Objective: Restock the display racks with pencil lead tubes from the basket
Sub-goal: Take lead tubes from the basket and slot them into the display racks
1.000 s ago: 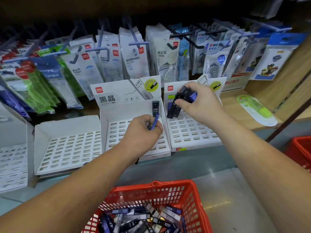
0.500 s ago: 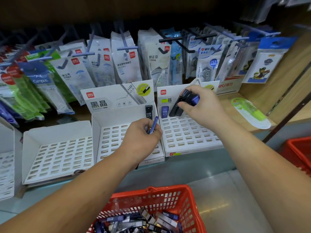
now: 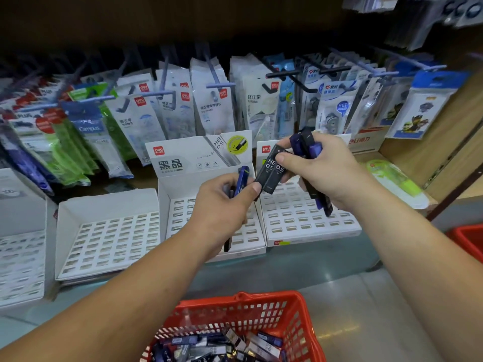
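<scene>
My right hand (image 3: pixel 329 171) grips a bunch of black and blue pencil lead tubes (image 3: pixel 308 150), fanned out over the right slotted rack (image 3: pixel 308 223). Its thumb presses two black "HB 0.5" tubes (image 3: pixel 271 168) that stick out to the left. My left hand (image 3: pixel 222 207) holds a blue tube (image 3: pixel 241 178) over the middle rack (image 3: pixel 243 239) and its thumb touches the lower end of the black tubes. The red basket (image 3: pixel 261 309) below holds several more tubes (image 3: pixel 222 348).
Two more white slotted racks, one (image 3: pixel 109 239) left of the middle rack and one (image 3: pixel 18 259) at the far left, stand on the shelf. Hanging packs of correction tape (image 3: pixel 209 105) fill the pegs behind. A green pack (image 3: pixel 392 178) lies at the right. Another red basket (image 3: pixel 467 239) sits at the right edge.
My two hands have come together. The right hand has left the right rack and pushed two black tubes toward the left hand, which rose to meet them. The camera moved closer.
</scene>
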Motion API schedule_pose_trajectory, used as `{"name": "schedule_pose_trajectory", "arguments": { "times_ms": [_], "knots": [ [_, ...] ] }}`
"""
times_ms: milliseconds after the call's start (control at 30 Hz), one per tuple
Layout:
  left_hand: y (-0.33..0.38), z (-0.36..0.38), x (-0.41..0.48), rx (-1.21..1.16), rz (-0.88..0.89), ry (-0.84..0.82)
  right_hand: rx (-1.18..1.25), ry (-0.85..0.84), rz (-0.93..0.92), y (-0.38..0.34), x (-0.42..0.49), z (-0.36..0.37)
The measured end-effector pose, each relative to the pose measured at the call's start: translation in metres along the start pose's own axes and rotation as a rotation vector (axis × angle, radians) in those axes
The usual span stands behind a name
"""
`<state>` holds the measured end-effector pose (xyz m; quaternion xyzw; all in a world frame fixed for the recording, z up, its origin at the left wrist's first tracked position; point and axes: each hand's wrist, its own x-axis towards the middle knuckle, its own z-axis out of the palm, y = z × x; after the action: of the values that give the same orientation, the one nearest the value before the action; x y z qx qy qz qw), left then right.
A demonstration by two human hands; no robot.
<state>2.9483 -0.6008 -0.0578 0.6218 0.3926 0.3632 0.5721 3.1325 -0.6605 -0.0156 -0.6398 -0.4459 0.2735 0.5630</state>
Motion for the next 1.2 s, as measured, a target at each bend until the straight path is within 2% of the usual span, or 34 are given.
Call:
{"name": "schedule_pose_trajectory", "arguments": {
  "times_ms": [67, 233, 367, 500, 633, 767, 1067, 1200],
  "knots": [
    [0.001, -0.008, 0.001, 0.022, -0.006, 0.017, 0.011, 0.043, 0.023, 0.003, 0.003, 0.005],
    [-0.002, -0.026, 0.000, 0.114, 0.005, -0.015, -0.095, -0.079, -0.037, -0.002, 0.008, 0.015],
    [-0.003, -0.034, 0.002, 0.133, 0.003, -0.049, -0.214, -0.041, -0.065, -0.002, 0.012, 0.025],
    [-0.007, -0.040, 0.003, 0.132, -0.011, -0.048, -0.209, -0.081, -0.039, 0.000, 0.013, 0.027],
    [-0.012, -0.041, 0.008, 0.138, -0.088, 0.042, -0.391, -0.091, -0.162, -0.001, 0.020, 0.028],
    [-0.021, -0.038, 0.005, 0.163, -0.143, 0.014, -0.586, -0.143, -0.244, -0.001, 0.022, 0.034],
    [-0.028, -0.039, 0.007, 0.153, -0.152, 0.031, -0.670, -0.199, -0.266, 0.009, 0.025, 0.039],
    [-0.028, -0.039, 0.007, 0.153, -0.153, 0.036, -0.785, -0.195, -0.277, 0.007, 0.028, 0.040]
  ]
}}
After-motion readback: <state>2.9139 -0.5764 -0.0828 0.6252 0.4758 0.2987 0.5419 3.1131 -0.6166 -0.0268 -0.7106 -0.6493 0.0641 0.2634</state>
